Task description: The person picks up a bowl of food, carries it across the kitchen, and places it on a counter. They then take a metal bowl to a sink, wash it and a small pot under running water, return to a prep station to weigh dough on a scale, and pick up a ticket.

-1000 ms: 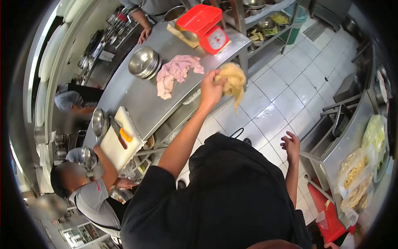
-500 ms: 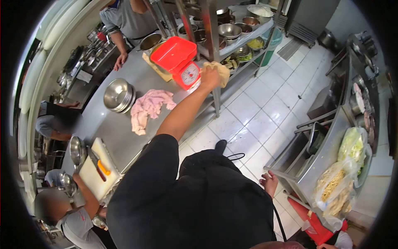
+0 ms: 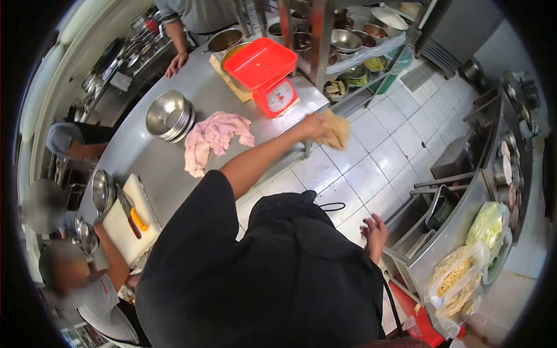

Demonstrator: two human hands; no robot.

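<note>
My left hand (image 3: 314,126), on its outstretched arm, is closed around a tan cloth (image 3: 336,130). The cloth hangs past the table's corner, over the tiled floor. Close by on the steel table (image 3: 168,184) stands a red kitchen scale (image 3: 279,95) with a dial and a red tray (image 3: 261,64) on top. A crumpled pink cloth (image 3: 217,136) lies left of my forearm. My right hand (image 3: 376,236) hangs beside the right-hand counter with its fingers loosely apart and nothing in them.
Stacked metal bowls (image 3: 168,116) stand on the table. A white cutting board (image 3: 130,223) bears knives (image 3: 137,219). Co-workers stand along the table's far side and at lower left. A steel shelf (image 3: 365,61) with bowls is ahead; a counter (image 3: 426,261) with bagged food (image 3: 455,278) is right.
My left hand has drawn the tan cloth away from beside the scale, out past the table's corner. The view has shifted slightly. My right hand has risen a little.
</note>
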